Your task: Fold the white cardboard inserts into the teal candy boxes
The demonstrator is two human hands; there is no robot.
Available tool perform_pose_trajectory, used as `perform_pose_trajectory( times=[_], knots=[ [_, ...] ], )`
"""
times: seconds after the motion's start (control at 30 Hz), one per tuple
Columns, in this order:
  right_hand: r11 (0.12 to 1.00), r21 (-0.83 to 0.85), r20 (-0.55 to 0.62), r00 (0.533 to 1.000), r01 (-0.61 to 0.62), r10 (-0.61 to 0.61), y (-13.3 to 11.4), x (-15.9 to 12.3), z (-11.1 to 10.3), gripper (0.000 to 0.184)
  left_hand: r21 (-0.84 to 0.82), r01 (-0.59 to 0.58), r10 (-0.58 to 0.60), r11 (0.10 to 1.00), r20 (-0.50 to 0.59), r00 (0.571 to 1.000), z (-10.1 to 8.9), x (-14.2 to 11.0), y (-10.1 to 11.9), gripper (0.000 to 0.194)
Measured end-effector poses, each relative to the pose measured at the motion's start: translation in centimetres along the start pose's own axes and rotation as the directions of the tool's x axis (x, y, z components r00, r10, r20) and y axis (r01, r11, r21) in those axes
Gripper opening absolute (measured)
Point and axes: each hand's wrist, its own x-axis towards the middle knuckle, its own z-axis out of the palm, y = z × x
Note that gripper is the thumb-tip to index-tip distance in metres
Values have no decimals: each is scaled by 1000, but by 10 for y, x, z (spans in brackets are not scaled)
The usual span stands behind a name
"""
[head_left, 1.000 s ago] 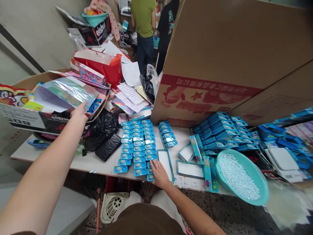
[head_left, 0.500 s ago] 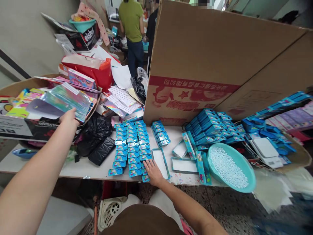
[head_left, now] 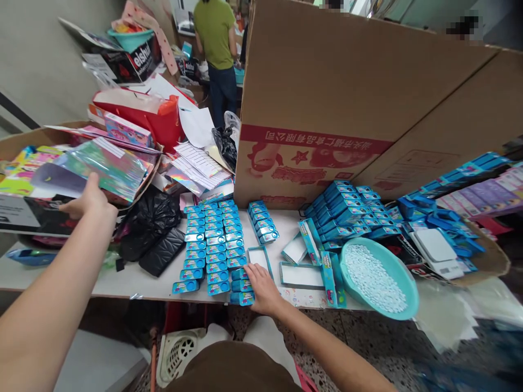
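Small blue printed boxes point(head_left: 217, 253) lie in three columns on the table in front of me. My right hand point(head_left: 263, 287) rests at the near end of the right column, fingers stretched out and touching the nearest boxes. Just beyond it lies a shallow blue-edged tray with a white inside point(head_left: 258, 257), partly covered by the hand. My left hand point(head_left: 90, 200) is over the near edge of a large carton point(head_left: 24, 215), with thumb and fingers apart and nothing seen in it. Beside it, a shiny plastic packet point(head_left: 118, 169) lies on top of the carton's contents.
A turquoise basin of small pale pieces point(head_left: 378, 280) stands at the right, by stacked blue boxes point(head_left: 339, 209) and a white scale point(head_left: 435, 247). A tall cardboard sheet point(head_left: 327, 81) closes off the back. Black bags point(head_left: 151, 223) lie left. A person point(head_left: 214, 38) stands behind.
My left hand has drawn back left from the shiny packet and its fingers have spread. The nearest boxes in the right column have shifted under my right hand. The view has turned slightly.
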Motion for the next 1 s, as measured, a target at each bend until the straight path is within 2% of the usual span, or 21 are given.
perform_pose_trajectory(
  times=[0.03, 0.07, 0.1, 0.17, 0.2, 0.27, 0.3, 0.33, 0.37, 0.4, 0.43, 0.47, 0.5, 0.53, 0.6, 0.7, 0.77, 0.83, 1.0],
  knots=[
    [1000, 9, -32, 999, -8, 8, 4, -7, -7, 95, -63, 111, -118, 992, -109, 987, -6, -4, 0, 99],
    [1000, 9, -60, 998, -13, 14, 10, -13, -14, 94, -140, 162, -188, 977, -200, 962, -12, -9, -1, 101],
    [1000, 1, -79, 997, -20, 20, 16, -18, -20, 93, -205, 138, -191, 969, -268, 944, -18, -17, -4, 99],
    [998, -38, -85, 996, -43, 40, 33, -24, -28, 92, -224, -75, -5, 972, -338, 941, -35, -45, -15, 84],
    [996, -62, -75, 996, -58, 53, 43, -25, -31, 93, -195, -171, 93, 966, -356, 930, -44, -67, -25, 76],
    [991, -108, -48, 996, -75, 71, 64, -21, -32, 94, -107, -337, 296, 935, -285, 912, -62, -128, -54, 65],
    [990, -122, -36, 997, -71, 67, 75, -17, -32, 94, -78, -384, 362, 920, -209, 908, -70, -164, -73, 55],
    [990, -130, -25, 998, -54, 52, 84, -12, -31, 94, -75, -394, 388, 916, -88, 917, -75, -203, -94, 50],
    [991, -130, -16, 999, -32, 30, 93, -6, -29, 93, -69, -372, 376, 926, 54, 925, -77, -242, -116, 43],
    [992, -127, -5, 1000, -9, 9, 100, 1, -28, 92, -39, -333, 332, 942, 237, 913, -75, -279, -139, 34],
    [992, -122, 8, 1000, 12, -11, 106, 7, -27, 91, -10, -284, 259, 959, 436, 862, -69, -313, -161, 27],
    [992, -120, 29, 999, 32, -29, 111, 14, -26, 91, 27, -231, 166, 973, 617, 769, -60, -342, -181, 26],
    [991, -120, 56, 997, 52, -46, 114, 20, -25, 92, 94, -199, 63, 975, 746, 663, -49, -366, -199, 31],
    [990, -124, 85, 995, 70, -59, 117, 25, -25, 93, 177, -214, -15, 961, 804, 594, -35, -384, -213, 34],
    [986, -133, 135, 987, 101, -83, 120, 33, -25, 95, 347, -341, -144, 874, 854, 500, -4, -410, -232, 41],
    [982, -139, 169, 980, 130, -105, 121, 39, -29, 96, 506, -490, -286, 710, 843, 456, 39, -429, -239, 43],
    [978, -137, 190, 973, 160, -132, 121, 40, -31, 98, 542, -498, -328, 677, 827, 456, 60, -437, -238, 41],
    [971, -134, 212, 963, 196, -165, 119, 40, -32, 97, 549, -495, -335, 674, 823, 458, 72, -444, -238, 43],
    [952, -104, 238, 937, 288, -257, 114, 45, -25, 93, 583, -479, -352, 657, 798, 489, 75, -452, -241, 50]
  ],
)
